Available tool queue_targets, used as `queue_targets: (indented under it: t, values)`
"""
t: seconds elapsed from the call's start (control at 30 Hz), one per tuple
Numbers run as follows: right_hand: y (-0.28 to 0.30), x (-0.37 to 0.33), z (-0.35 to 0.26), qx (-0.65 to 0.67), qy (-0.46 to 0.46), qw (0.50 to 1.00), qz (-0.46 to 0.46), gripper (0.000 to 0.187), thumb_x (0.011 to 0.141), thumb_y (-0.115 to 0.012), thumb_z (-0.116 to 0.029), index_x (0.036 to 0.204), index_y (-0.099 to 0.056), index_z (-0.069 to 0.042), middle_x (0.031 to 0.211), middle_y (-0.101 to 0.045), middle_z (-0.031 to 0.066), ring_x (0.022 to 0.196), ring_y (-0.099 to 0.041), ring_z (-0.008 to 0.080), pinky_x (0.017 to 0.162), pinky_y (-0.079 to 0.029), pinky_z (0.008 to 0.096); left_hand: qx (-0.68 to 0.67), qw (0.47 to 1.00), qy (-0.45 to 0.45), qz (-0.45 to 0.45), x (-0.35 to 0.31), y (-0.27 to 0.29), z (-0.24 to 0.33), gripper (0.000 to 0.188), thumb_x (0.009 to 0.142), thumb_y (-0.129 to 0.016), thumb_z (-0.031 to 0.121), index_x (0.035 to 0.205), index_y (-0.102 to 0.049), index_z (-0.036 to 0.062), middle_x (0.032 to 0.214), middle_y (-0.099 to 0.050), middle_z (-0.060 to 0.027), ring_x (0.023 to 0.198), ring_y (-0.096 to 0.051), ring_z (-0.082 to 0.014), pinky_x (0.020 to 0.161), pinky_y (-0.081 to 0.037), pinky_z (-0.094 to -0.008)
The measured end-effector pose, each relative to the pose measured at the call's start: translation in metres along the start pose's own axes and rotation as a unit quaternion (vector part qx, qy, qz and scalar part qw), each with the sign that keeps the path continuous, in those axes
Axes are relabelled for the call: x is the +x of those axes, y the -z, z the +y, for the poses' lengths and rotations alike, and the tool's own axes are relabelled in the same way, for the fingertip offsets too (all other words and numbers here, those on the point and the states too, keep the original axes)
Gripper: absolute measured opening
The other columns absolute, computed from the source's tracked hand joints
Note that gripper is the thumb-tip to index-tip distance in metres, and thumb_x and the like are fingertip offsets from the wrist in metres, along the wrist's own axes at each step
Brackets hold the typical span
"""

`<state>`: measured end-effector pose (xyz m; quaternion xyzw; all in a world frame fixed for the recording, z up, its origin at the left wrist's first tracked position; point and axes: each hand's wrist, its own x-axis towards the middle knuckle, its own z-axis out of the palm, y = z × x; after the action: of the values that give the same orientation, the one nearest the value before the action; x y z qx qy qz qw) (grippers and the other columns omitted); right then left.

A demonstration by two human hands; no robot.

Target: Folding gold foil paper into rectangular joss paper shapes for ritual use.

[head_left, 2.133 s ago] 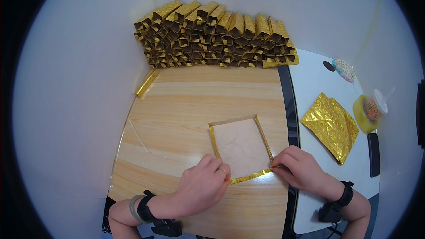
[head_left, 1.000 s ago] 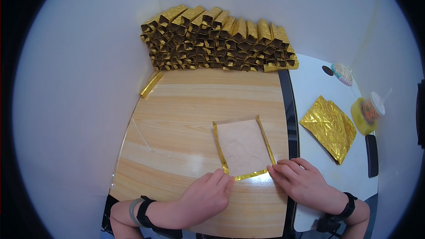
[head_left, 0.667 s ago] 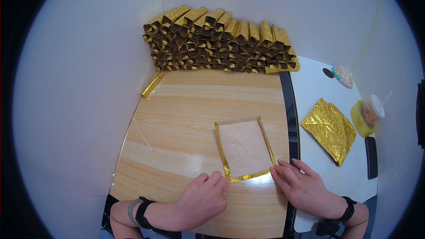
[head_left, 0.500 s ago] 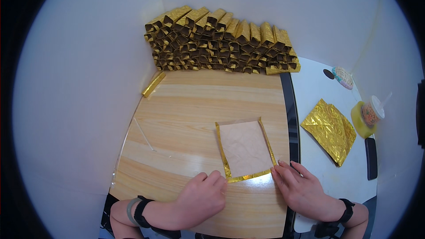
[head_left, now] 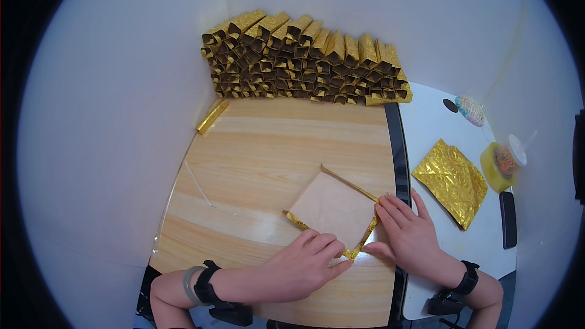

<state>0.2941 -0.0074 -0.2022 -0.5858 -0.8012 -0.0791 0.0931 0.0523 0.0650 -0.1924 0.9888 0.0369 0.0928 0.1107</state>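
Square pale-pink paper sheet (head_left: 332, 204) w/ folded gold-foil edges (head_left: 296, 219) is lying cornerwise on wood-grain worktop (head_left: 256, 158). L hand (head_left: 308, 268) fingers are pinching its near corner; R hand (head_left: 413, 237) is touching R edge, thumb & fingers standing apart.

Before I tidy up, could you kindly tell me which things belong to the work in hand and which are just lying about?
In the work, it seems:
gold-edged sheet, touched by left hand and right hand
loose gold paper
piled gold tubes

Apparently lying about:
lidded cup
black oblong
woven item
thin white strip
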Motion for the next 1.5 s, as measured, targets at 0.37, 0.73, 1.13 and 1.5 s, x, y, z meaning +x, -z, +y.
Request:
queue_targets:
  t: [0.37,0.73,1.13,1.5]
  values:
    - [-0.012,0.007,-0.01,-0.031,-0.012,0.997,-0.075,0.093,0.083,-0.055,-0.064,0.132,-0.043,0.013,0.136,-0.043,0.033,0.135,-0.035,0.0416,0.111,-0.013,0.0639,-0.08,0.97,0.21,0.094,-0.015,0.035,-0.07,0.045,0.074,-0.063,0.004,0.119,-0.06,0.0056,0.115,-0.061,-0.0083,0.113,-0.051,-0.0278,0.1,-0.037,-0.0445]
    - [-0.002,0.023,0.023,0.052,0.037,0.989,-0.136,0.099,0.082,-0.058,-0.064,0.138,-0.032,0.014,0.144,-0.036,0.0288,0.144,-0.021,0.0354,0.113,-0.006,0.0621,-0.038,0.977,0.203,-0.053,-0.023,0.029,-0.093,0.061,0.095,-0.048,0.026,0.148,-0.029,0.0016,0.151,-0.031,-0.0143,0.132,-0.03,-0.0374,0.113,-0.019,-0.0475]
    - [-0.001,0.022,0.026,0.057,0.055,0.988,-0.13,0.097,0.083,-0.057,-0.064,0.138,-0.033,0.012,0.143,-0.037,0.028,0.143,-0.024,0.0345,0.114,-0.006,0.0614,-0.063,0.967,0.21,-0.13,-0.016,0.018,-0.089,0.059,0.101,-0.038,0.035,0.151,-0.024,0.0071,0.159,-0.017,-0.007,0.142,-0.016,-0.0394,0.11,-0.009,-0.0641]
    - [-0.01,0.018,0.016,0.084,0.001,0.984,-0.157,0.105,0.083,-0.054,-0.067,0.142,-0.022,0.014,0.15,-0.023,0.0306,0.146,-0.014,0.0357,0.115,-0.006,0.0568,-0.001,0.966,0.222,-0.131,-0.015,0.004,-0.085,0.081,0.094,-0.044,0.055,0.153,-0.013,0.0102,0.161,-0.01,-0.0071,0.146,-0.003,-0.0405,0.109,-0.005,-0.0691]
